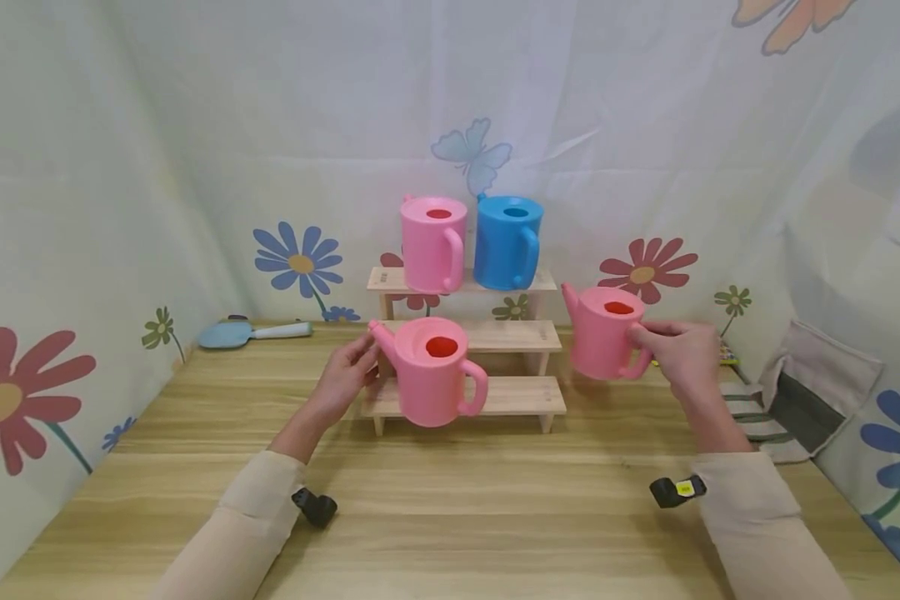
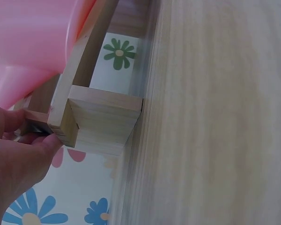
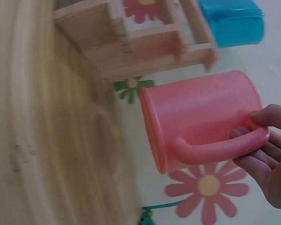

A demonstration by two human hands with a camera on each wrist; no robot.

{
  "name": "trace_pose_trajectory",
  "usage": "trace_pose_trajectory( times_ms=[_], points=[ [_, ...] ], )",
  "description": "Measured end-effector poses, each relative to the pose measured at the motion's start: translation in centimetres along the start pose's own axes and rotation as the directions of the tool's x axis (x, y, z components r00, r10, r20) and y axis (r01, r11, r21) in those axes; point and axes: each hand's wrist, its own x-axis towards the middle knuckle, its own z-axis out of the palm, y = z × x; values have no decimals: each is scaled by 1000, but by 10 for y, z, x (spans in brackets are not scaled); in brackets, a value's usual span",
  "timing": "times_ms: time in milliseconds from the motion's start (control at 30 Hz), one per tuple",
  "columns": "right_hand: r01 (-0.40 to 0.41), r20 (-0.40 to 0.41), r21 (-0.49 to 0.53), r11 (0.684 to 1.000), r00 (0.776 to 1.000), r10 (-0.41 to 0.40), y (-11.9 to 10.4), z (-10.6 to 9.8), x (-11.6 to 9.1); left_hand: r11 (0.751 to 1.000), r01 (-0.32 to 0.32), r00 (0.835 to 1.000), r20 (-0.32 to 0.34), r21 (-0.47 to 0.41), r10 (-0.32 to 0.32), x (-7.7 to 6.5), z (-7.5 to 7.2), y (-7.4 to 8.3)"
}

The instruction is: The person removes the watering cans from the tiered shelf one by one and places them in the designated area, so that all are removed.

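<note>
A smooth, rose-pink watering can with a near-cylindrical body and rounded loop handle (image 1: 594, 342) is held above the table, right of the stand; the right hand (image 1: 686, 358) pinches its handle. Well apart from it, the left hand (image 1: 348, 375) has thumb and fingers closed on the left end of a pale, straight-grained wooden three-step stand (image 1: 521, 393). Beside that hand, at the lowest step, is a second rose-pink can with a tapering spout (image 1: 427, 383). The top step bears a lighter pink can (image 1: 423, 250) and a glossy blue can (image 1: 497, 250). Farther out, a pale blue trowel (image 1: 227, 335) lies on the wood-grained table (image 1: 457, 525), against softly creased, flower-printed cloth (image 1: 330, 100).
</note>
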Motion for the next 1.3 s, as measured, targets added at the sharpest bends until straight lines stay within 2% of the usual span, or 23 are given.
trace_pose_trajectory(
  times_ms=[133, 267, 500, 633, 900, 1067, 1300],
  points=[
    [-32, 13, 4, 999, 999, 32, 10, 21, 1, 1000, 5, 1000, 6, -3, -5, 0, 0, -1],
    [-56, 36, 27, 998, 998, 55, 17, 37, 2, 1000, -18, 1000, 9, -20, 18, 0, 1, -1],
    [-60, 26, 6, 998, 998, 60, 27, 54, 6, 999, -32, 999, 8, -27, 32, 1, 1, 0],
    [-62, 47, 8, 998, 997, 62, 27, 60, 7, 999, -34, 999, 6, -30, 34, 1, 1, 0],
    [-3, 97, -12, 1000, 995, 4, 24, 70, 9, 998, -28, 1000, 7, -49, 29, 1, 0, -2],
    [13, 157, 19, 1000, 987, -15, 22, 75, 13, 999, -18, 1000, 9, -45, 19, -1, -1, -4],
    [78, 150, -9, 997, 986, -76, 21, 81, 21, 999, -25, 1000, 11, -47, 26, 1, 0, -1]
  ],
)
